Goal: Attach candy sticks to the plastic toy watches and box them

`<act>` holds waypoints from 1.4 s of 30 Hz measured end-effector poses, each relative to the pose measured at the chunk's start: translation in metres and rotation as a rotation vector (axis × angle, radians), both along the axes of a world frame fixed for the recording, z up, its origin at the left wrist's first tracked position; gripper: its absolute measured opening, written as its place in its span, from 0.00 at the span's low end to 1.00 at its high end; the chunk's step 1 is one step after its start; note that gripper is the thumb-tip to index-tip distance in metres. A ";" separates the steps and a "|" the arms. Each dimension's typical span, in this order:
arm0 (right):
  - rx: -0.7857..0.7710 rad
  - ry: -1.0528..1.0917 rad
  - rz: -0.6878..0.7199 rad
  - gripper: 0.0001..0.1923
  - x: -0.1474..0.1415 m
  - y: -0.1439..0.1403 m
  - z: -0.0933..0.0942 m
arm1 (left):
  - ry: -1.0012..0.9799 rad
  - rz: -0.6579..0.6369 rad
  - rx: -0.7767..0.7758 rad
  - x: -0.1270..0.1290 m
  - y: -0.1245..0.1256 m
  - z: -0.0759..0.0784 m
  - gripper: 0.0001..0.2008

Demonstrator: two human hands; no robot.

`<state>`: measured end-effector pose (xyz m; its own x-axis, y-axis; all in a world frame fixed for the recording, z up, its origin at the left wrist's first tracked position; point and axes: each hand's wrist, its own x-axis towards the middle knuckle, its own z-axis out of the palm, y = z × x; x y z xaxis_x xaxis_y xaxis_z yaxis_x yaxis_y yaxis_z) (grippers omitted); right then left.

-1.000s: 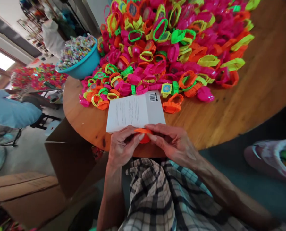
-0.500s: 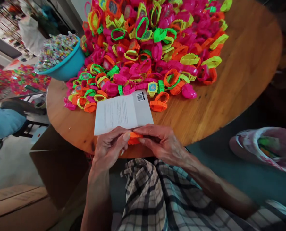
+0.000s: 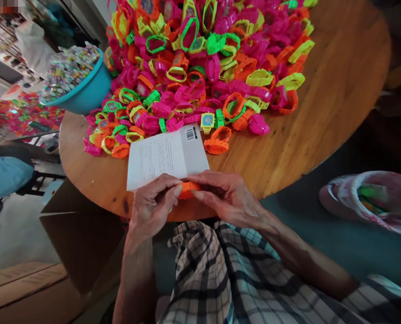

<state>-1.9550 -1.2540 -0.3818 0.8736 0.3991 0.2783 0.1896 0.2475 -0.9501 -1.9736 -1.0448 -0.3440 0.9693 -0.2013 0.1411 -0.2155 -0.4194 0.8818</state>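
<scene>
An orange toy watch [image 3: 188, 190] is pinched between both hands, just above the near edge of the table. My left hand [image 3: 155, 202] is closed on its left end, thumb in front. On its right end my right hand [image 3: 225, 195] is closed too, with the thumb along the front side. Fingers cover both ends of the watch. Right behind the hands lies a white printed booklet [image 3: 160, 155] with a barcode. Beyond it spreads a large heap of pink, orange, yellow and green toy watches [image 3: 200, 76].
The round wooden table [image 3: 335, 90] carries the heap. A blue basin [image 3: 86, 92] full of small wrapped pieces stands at the left. Cardboard boxes [image 3: 25, 288] are at lower left, and a lined bin [image 3: 355, 198] is on the right. Another person's blue clothing [image 3: 8, 175] shows at far left.
The view has shifted slightly, so the table and heap sit a little further left. Both hands keep hold of the orange watch, which is turned slightly, showing more of its band.
</scene>
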 end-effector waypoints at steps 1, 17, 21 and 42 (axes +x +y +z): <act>-0.004 0.035 0.010 0.15 0.001 -0.001 0.000 | -0.001 -0.012 0.012 0.000 0.000 0.001 0.06; -0.034 0.185 -0.248 0.09 0.001 -0.023 0.002 | -0.169 0.165 -0.185 -0.001 -0.037 -0.006 0.23; 0.138 0.365 -0.144 0.13 -0.004 0.002 0.010 | -0.174 0.253 -0.155 -0.010 -0.026 -0.005 0.23; 0.180 0.491 -0.043 0.19 -0.005 0.024 0.008 | 0.086 0.303 -0.244 -0.012 0.002 -0.012 0.10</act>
<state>-1.9596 -1.2303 -0.3736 0.9330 0.3436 -0.1071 -0.2538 0.4172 -0.8726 -1.9852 -1.0431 -0.3563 0.9900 0.1248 0.0653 -0.0354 -0.2282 0.9730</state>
